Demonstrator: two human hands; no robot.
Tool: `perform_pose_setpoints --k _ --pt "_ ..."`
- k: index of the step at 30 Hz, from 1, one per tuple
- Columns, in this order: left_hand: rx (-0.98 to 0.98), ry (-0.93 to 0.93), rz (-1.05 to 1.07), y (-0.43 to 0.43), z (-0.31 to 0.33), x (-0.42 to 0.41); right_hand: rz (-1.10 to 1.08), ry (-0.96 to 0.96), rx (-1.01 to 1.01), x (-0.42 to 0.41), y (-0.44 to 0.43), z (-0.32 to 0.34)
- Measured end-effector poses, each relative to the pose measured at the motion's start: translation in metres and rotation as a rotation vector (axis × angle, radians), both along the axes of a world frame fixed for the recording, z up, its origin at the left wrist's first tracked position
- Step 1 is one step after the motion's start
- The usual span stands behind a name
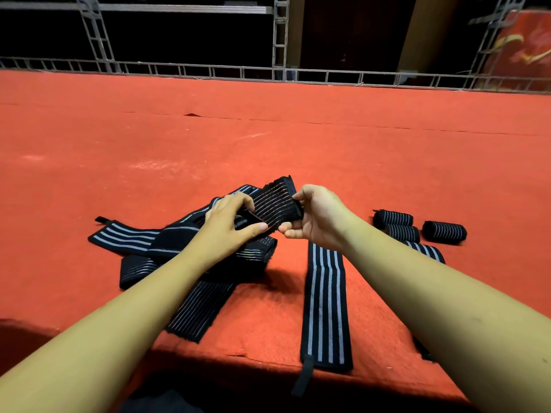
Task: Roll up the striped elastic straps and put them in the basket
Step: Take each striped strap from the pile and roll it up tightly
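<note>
A black strap end with thin stripes (pixel 275 204) is held up above the red surface between both hands. My left hand (pixel 229 222) pinches its left side with thumb and fingers. My right hand (pixel 316 217) pinches its right edge. Under my left hand lies a tangled pile of striped straps (pixel 167 239). One flat strap with wide white stripes (pixel 325 305) lies lengthwise below my right hand, its tab hanging over the front edge. Three rolled straps (pixel 417 226) lie on the right. No basket is in view.
The red felt-covered surface (pixel 268 138) stretches far ahead to a metal truss railing (pixel 280 73). Its front edge runs close to my body, with a dark gap below. Another flat strap (pixel 426 251) shows partly behind my right forearm.
</note>
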State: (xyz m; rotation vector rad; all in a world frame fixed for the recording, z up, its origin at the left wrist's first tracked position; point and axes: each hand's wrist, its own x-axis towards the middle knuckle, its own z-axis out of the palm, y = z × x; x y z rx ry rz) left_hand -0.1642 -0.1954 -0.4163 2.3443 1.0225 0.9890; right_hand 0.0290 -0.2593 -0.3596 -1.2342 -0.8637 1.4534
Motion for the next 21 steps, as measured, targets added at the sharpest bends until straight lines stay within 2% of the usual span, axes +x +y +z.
perform_pose_setpoints --k 4,5,8,10,13,15,18,21 --pt "0.298 0.1 0.235 -0.002 -0.001 0.002 0.041 0.027 -0.011 0.002 -0.001 -0.001" --pt "0.323 0.135 0.263 -0.005 0.002 0.005 0.068 0.062 -0.014 0.001 -0.001 -0.001" --pt "0.168 0.203 0.277 -0.015 0.009 0.017 0.131 0.131 0.0 -0.001 -0.001 0.001" --pt "0.066 0.11 0.274 -0.015 0.009 0.019 0.146 0.106 0.015 -0.002 -0.003 0.004" --pt "-0.108 -0.057 0.245 -0.012 0.008 0.02 0.098 -0.07 0.01 -0.006 -0.009 0.007" --pt "-0.159 -0.097 0.268 -0.008 0.006 0.02 -0.036 -0.158 0.017 -0.005 -0.008 0.008" --pt "-0.242 -0.188 0.432 0.008 0.0 0.009 -0.304 -0.113 0.052 0.013 -0.004 0.01" --pt "-0.326 -0.228 0.611 0.027 -0.008 -0.015 -0.433 -0.081 0.09 0.039 -0.004 0.006"
